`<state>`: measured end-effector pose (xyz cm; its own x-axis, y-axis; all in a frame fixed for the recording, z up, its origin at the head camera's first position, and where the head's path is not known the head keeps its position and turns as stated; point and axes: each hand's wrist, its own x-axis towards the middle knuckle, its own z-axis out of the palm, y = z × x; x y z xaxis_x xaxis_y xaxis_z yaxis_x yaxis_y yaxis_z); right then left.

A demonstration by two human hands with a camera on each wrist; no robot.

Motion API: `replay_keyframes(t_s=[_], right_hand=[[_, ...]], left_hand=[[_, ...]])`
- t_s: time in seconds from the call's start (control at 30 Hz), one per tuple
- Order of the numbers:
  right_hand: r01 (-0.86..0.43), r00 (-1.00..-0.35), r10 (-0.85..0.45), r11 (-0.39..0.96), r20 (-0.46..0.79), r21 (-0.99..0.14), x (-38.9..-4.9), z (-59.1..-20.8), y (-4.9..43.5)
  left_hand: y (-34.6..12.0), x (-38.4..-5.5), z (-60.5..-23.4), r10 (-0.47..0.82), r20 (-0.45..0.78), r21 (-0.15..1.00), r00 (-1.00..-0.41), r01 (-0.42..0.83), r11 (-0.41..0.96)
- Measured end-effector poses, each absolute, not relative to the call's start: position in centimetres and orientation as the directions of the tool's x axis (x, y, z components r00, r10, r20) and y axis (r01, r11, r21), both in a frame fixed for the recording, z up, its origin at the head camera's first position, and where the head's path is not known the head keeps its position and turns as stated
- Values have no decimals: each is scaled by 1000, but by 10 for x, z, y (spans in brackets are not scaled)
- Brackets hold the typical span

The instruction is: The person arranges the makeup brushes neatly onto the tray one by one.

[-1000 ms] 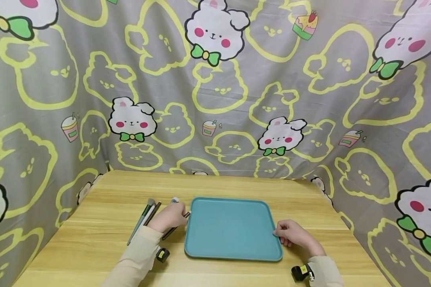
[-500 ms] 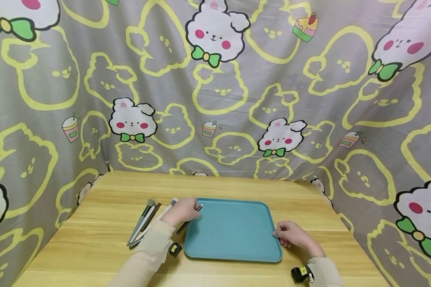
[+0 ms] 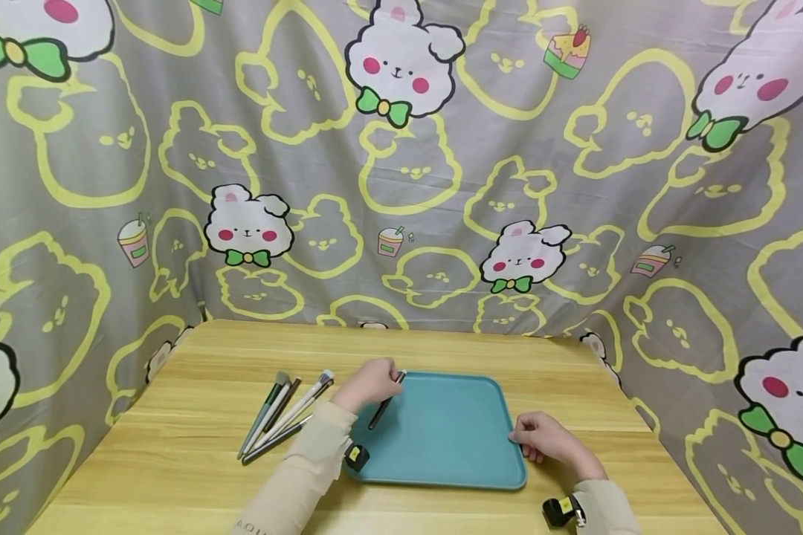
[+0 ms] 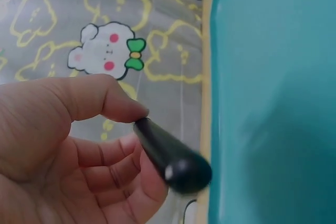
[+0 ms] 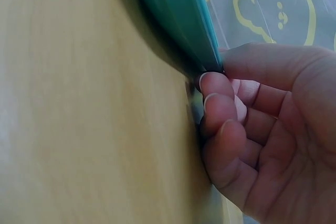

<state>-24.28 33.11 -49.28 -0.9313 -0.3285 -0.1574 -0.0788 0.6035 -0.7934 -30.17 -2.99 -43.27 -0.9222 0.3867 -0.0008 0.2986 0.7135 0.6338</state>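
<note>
Grey cartoon curtain (image 3: pixel 415 290) all across the back, and in front of it the wood-grain worktop (image 3: pixel 595 379)! Square in the middle sits the blue tray (image 3: pixel 448 438), with nothing seen lying on it. Off its left side, a loose fan of brushes (image 3: pixel 301 403) lies on the wood, heads away from the person, handle ends bunching nearer.

Now the hands! The right hand (image 3: pixel 542 435) has the tray's right edge pinched, thumb above, curled fingers below. Across on the other side, the left hand (image 3: pixel 373 383) is over the tray's far left corner, gripping one dark brush (image 3: pixel 383 411) between thumb and fingers.

And here's the key line: that brush slants from far right to near left, rounded handle end towards the person, pale tip out past the fingers. The tray's bare middle lies to the left hand's right and nearer the person. Brush touching tray? Can't tell.
</note>
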Motion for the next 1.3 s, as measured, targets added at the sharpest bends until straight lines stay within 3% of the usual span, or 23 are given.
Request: replay_keyframes(t_s=[0.3,0.6,1.3], right_hand=[[-75,-931,-327,602,-160,-795,-242,-492,331],[-84,-932,-328,607,-153,-790,-244,-494,332],[-72,-933,-322,603,-160,-794,-243,-492,332]], left_hand=[[-1,-301,-435,389,-45,737,-920,232,634],[28,-300,-444,386,-63,881,-920,131,455],[78,-301,-471,441,-179,973,-880,-90,214]])
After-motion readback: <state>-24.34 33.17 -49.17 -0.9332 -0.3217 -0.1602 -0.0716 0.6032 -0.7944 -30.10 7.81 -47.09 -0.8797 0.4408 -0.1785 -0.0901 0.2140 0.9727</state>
